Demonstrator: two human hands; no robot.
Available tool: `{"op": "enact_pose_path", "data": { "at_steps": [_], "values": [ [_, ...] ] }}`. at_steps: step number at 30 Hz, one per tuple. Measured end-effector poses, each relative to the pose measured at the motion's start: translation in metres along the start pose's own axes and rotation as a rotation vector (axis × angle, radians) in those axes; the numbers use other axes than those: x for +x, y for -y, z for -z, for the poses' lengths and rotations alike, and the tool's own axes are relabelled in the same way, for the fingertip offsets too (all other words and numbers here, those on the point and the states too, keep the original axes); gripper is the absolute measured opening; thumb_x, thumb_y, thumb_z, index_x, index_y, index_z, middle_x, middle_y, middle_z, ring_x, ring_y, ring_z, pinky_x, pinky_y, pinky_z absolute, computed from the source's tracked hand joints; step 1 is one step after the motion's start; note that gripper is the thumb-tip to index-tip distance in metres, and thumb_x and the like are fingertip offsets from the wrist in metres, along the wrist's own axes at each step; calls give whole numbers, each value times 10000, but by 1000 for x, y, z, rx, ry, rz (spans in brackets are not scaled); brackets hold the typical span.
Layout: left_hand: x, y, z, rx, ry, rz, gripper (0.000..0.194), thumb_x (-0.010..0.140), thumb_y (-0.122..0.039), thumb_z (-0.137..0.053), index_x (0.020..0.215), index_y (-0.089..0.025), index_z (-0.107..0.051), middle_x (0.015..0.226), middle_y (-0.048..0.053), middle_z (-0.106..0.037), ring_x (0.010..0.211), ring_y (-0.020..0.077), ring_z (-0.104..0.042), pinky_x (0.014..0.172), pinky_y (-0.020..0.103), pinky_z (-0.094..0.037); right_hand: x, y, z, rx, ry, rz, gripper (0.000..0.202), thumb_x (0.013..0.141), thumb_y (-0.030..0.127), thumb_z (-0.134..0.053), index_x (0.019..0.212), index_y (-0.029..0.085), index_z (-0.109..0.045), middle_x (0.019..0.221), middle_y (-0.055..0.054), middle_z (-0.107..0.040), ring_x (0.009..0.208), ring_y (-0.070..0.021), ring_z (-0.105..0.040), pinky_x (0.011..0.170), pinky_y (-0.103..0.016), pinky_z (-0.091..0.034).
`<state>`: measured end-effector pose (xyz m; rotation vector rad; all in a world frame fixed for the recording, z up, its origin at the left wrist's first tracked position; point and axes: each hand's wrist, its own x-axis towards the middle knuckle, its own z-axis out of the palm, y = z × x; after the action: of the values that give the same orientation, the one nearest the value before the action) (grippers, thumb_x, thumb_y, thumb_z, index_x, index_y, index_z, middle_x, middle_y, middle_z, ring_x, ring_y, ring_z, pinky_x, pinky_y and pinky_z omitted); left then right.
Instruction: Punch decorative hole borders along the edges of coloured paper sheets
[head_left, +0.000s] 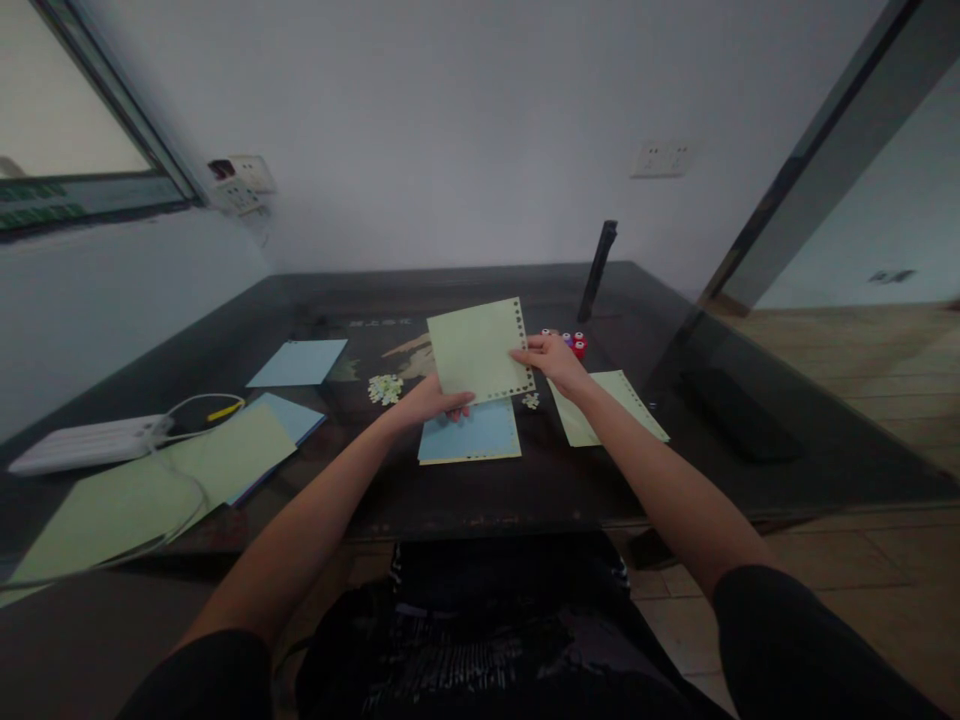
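Note:
Between my hands, above the dark table, a pale green sheet of paper [478,347] is held up and tilted. Punched holes run along its right and lower edges. My left hand [437,398] pinches the lower left corner, thumb in front. At the right edge, my right hand [551,362] grips the sheet by the punched border. A light blue sheet [472,435] lies beneath, on top of a yellowish one. Small punched paper bits [385,389] form a pile left of the held sheet, with a smaller heap [531,401] under my right hand.
Another punched green sheet [630,400] lies beneath my right forearm. Small red containers [579,345] and an upright black object [598,270] stand behind. At left are a blue sheet [298,362], a large green sheet [165,490] and a white power strip [90,443] with cables.

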<state>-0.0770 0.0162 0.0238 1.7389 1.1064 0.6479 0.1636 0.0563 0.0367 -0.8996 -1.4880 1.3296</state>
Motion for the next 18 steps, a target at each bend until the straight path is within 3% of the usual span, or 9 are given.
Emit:
{"op": "enact_pose_path", "data": {
  "at_steps": [10,18],
  "values": [
    [0,0,1,35,-27,-27,212,763,-295,-613,633,-129,-600,542,54,-606,450,110,-525,494,258,-435,1,-2,2,-44,-12,20,189,674,324,-732,802,189,-699,801,-52,-711,722,-173,-636,759,-363,-509],
    [0,1,3,31,-68,-33,221,739,-303,-631,595,-138,-603,511,50,-618,438,106,-531,474,226,-435,5,-3,6,-147,-86,53,281,691,454,-688,727,176,-659,686,-12,-646,623,-128,-561,618,-282,-472]
  ]
}}
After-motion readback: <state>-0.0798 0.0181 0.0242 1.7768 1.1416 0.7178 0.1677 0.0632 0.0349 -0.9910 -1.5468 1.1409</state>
